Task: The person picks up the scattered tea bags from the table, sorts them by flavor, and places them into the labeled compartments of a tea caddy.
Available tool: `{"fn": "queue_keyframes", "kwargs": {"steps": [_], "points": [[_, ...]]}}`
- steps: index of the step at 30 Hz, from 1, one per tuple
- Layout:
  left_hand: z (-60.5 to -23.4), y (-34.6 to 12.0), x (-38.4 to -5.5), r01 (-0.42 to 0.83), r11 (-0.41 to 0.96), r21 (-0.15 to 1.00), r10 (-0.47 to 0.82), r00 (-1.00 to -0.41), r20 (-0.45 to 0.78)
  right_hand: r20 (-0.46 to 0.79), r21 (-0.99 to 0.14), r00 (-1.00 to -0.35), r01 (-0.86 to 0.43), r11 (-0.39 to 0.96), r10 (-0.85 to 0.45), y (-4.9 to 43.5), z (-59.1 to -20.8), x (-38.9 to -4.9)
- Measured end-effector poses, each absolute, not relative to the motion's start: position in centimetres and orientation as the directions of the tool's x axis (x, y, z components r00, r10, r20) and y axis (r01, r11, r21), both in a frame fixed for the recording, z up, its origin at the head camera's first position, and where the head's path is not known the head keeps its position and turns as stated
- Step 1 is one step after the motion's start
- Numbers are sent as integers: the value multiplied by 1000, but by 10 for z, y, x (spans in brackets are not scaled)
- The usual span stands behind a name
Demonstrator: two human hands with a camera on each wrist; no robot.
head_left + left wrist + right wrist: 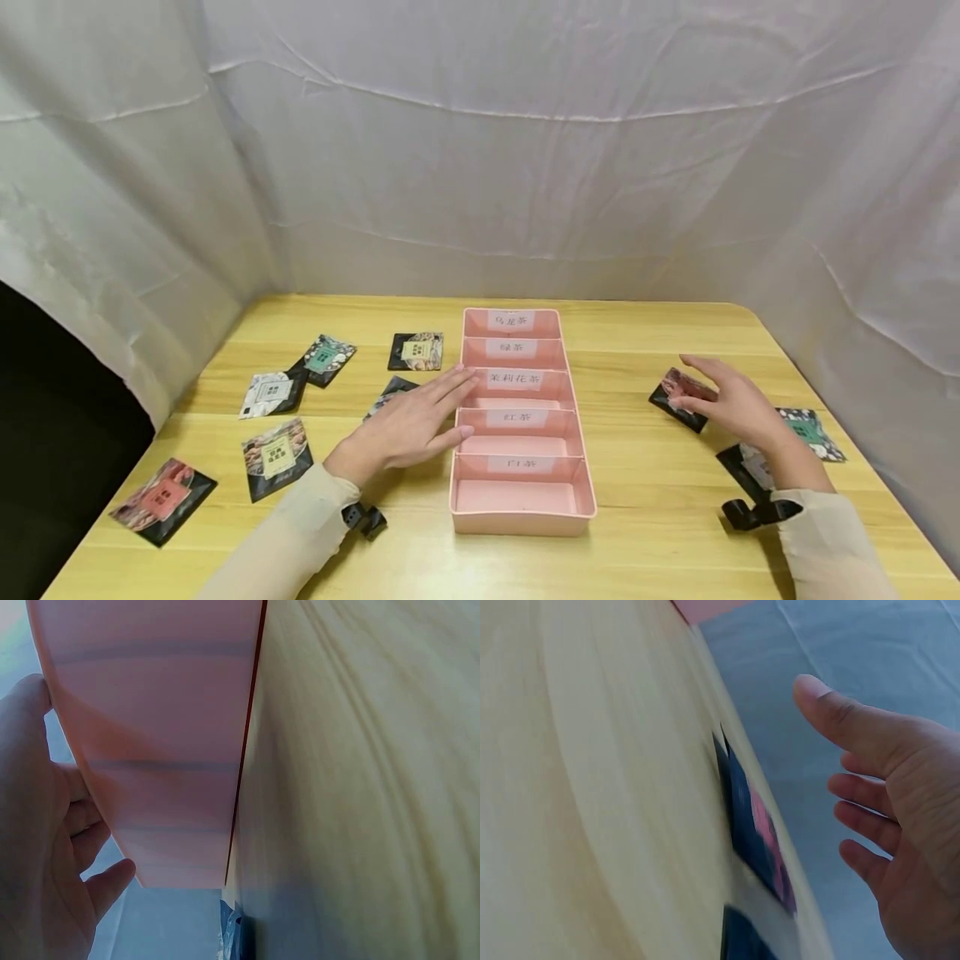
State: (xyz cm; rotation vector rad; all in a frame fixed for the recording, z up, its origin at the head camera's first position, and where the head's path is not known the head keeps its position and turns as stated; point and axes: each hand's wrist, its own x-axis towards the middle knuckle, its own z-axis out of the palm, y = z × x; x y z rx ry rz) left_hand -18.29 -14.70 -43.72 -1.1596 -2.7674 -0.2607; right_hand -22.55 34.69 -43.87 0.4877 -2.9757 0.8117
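Observation:
A pink box (523, 524) with several compartments, each labelled in Chinese writing, stands lengthwise on the table. My left hand (411, 423) rests its fingertips on the box's left rim, thumb spread apart. From the left wrist, the box's side wall (165, 712) fills the view beside that hand (37, 817). Over on the right, my right hand (738, 408) hovers by a black and red tea sachet (667, 406), thumb and fingers parted. The right wrist view has the sachet (751, 832) lying on the table, apart from the hand (915, 802).
Left of the box lie tea sachets: red (162, 500), two yellow-labelled (277, 460) (416, 351), white (268, 393), green (325, 360), and one (390, 392) partly behind my left hand. Another green sachet (813, 433) and a white-and-black one (746, 471) lie by my right wrist.

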Motion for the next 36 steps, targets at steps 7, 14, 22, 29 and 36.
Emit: {"fn": "queue_keyframes", "kwargs": {"steps": [7, 14, 22, 29, 36], "points": [[-438, -147, -183, 709, 696, 113, 685, -703, 189, 46, -541, -960, -257, 801, -277, 362, -446, -228], [-438, -147, -184, 713, 689, 129, 687, -700, 195, -7, -582, -963, -215, 785, -269, 372, -451, -229], [-439, -147, -183, 710, 694, 121, 686, -703, 189, -15, -616, -950, -238, 751, -313, 382, -459, -230], [-439, -146, -182, 709, 694, 123, 684, -703, 196, -34, -579, -958, -213, 787, -285, 386, -461, -230], [-438, -146, -183, 707, 697, 121, 682, -705, 195, -47, -554, -961, -203, 807, -274, 386, -462, -231]]}}
